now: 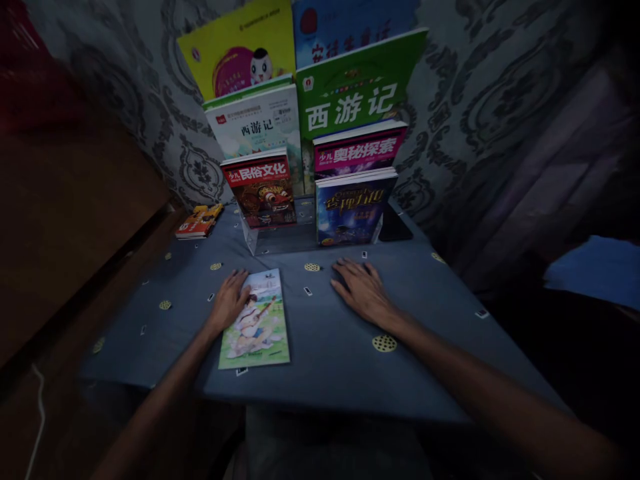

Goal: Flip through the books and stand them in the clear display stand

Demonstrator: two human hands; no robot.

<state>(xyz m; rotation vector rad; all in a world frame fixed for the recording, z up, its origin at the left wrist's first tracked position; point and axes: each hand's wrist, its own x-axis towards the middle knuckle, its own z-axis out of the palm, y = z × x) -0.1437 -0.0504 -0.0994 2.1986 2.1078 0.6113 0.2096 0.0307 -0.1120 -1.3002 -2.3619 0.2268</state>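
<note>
A thin booklet (256, 333) lies flat near the table's front, its cover showing a figure playing a guitar on grass. My left hand (231, 300) rests over its upper left edge, fingers stretched forward and thumb on the cover; it does not visibly grip the booklet. My right hand (364, 290) lies flat on the tablecloth to the right, fingers spread, holding nothing. Beyond both hands, a clear book stand (253, 241) carries upright books in two columns. At its front are a red-covered book (265, 190) on the left and a blue book (353, 210) on the right.
Behind the front books stand a green book (357, 93), a yellow book (240, 43) and others, close to the patterned wall (465, 87). Orange books (200, 221) lie at the table's back left. A dark flat object (396, 225) lies right of the stand.
</note>
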